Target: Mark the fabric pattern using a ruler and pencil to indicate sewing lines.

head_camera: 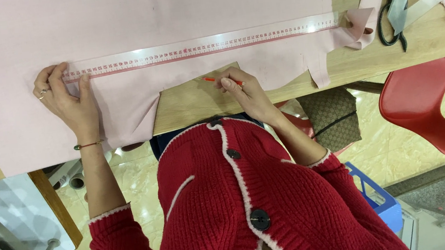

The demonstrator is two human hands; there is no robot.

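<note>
Head view: the left hand (65,97) pressed flat on a clear ruler (198,47) laid across pink fabric (139,18), while the right hand (244,92) pinched a red pencil (215,80) just below the ruler, no drawn line visible.

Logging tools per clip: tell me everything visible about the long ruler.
The ruler is a long, clear plastic strip with red scale marks along one edge, glare showing on it. It lies flat on the pink cloth, running almost the whole width of the table. The left hand presses its left end with its fingertips; its right end reaches the cloth's edge. The right hand, holding a red pencil, is just below, apart from it.
</note>
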